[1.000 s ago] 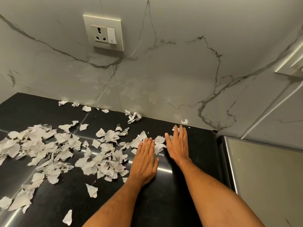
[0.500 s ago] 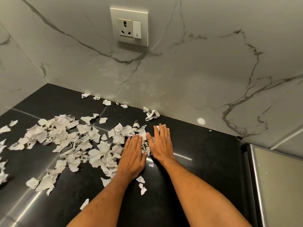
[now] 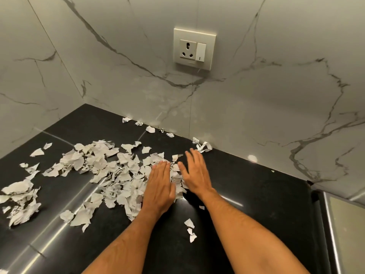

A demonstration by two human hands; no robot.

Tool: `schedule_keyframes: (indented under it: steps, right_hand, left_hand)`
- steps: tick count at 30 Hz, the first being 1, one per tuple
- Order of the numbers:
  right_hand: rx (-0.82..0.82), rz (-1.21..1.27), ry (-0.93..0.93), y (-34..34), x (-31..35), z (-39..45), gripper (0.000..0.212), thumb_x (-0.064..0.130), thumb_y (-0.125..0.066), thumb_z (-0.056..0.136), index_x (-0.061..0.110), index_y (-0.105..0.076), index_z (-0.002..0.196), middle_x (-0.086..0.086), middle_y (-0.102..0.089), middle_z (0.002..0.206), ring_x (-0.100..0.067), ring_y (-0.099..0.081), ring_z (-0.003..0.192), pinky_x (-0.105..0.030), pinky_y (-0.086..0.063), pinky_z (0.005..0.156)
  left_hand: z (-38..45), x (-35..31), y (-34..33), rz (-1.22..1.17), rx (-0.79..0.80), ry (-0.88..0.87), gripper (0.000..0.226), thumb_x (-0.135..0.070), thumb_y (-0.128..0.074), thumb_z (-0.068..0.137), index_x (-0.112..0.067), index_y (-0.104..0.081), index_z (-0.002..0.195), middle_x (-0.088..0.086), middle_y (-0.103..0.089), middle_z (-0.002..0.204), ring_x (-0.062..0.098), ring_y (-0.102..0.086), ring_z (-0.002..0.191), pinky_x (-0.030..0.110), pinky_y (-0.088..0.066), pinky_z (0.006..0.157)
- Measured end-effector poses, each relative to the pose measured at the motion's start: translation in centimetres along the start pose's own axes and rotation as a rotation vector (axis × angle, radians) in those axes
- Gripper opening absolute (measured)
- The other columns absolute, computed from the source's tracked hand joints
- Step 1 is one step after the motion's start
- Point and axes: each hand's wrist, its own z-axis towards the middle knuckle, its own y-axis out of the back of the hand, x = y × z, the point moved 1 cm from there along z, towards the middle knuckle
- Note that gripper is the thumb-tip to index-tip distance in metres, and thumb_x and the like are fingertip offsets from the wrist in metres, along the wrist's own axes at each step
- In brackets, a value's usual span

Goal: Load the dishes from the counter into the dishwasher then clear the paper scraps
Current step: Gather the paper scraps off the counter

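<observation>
Torn white paper scraps lie spread over the black counter, thickest in the middle and trailing off to the left edge. My left hand lies flat, palm down, on the right end of the heap. Beside it my right hand also rests flat with straight fingers, its left edge against the scraps. A narrow ridge of scraps is bunched between the two hands. A few loose scraps lie nearer to me between my forearms. No dishes are in view.
A marble wall with a socket and switch plate rises behind the counter and turns a corner at the far left. Small scraps lie along the wall's base. A steel-edged appliance top adjoins the counter at the right.
Both hands have slid leftward along the counter, pushing scraps ahead of them into a tighter heap. A few scraps are left behind between my forearms. The view has swung to the left.
</observation>
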Motion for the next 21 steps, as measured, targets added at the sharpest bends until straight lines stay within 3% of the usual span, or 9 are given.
schedule_keyframes:
  steps: [5,10,15,21]
  right_hand:
    - [-0.047,-0.071,-0.085,1.7,-4.2,3.8,0.076,0.065,-0.024,0.099,0.014,-0.036,0.155,-0.011,-0.028,0.163,-0.028,-0.019,0.153,-0.045,-0.02,0.126]
    - [0.032,0.022,-0.16,0.3,-5.4,5.9,0.066,0.058,-0.032,0.104,0.017,-0.033,0.157,-0.008,-0.024,0.165,-0.023,-0.015,0.154,-0.045,-0.018,0.126]
    - [0.043,0.026,-0.086,-2.7,-3.0,4.7,0.078,0.065,-0.016,0.098,0.016,-0.042,0.152,-0.008,-0.031,0.161,-0.024,-0.017,0.154,-0.044,-0.004,0.128]
    - [0.056,0.088,-0.013,-5.3,2.1,1.8,0.081,0.069,-0.013,0.096,0.018,-0.049,0.148,-0.003,-0.039,0.156,-0.019,-0.024,0.15,-0.039,-0.007,0.128]
  left_hand:
    - [2.4,-2.5,-1.6,-0.019,0.028,-0.058,0.062,-0.032,-0.039,0.1,-0.003,-0.029,0.154,0.015,-0.03,0.161,0.023,-0.02,0.152,0.044,-0.015,0.126]
    - [2.8,-2.1,-3.8,0.07,0.114,-0.059,0.063,-0.033,-0.032,0.1,-0.004,-0.029,0.155,0.016,-0.031,0.161,0.025,-0.022,0.152,0.042,-0.011,0.126]
    - [2.2,0.2,-3.5,0.082,0.111,0.033,0.058,-0.029,-0.032,0.102,-0.003,-0.031,0.154,0.017,-0.035,0.158,0.026,-0.026,0.15,0.043,-0.015,0.126]
    - [0.9,2.2,0.0,0.046,0.033,0.07,0.052,-0.023,-0.032,0.102,-0.004,-0.037,0.151,0.015,-0.04,0.155,0.024,-0.031,0.148,0.042,-0.017,0.126]
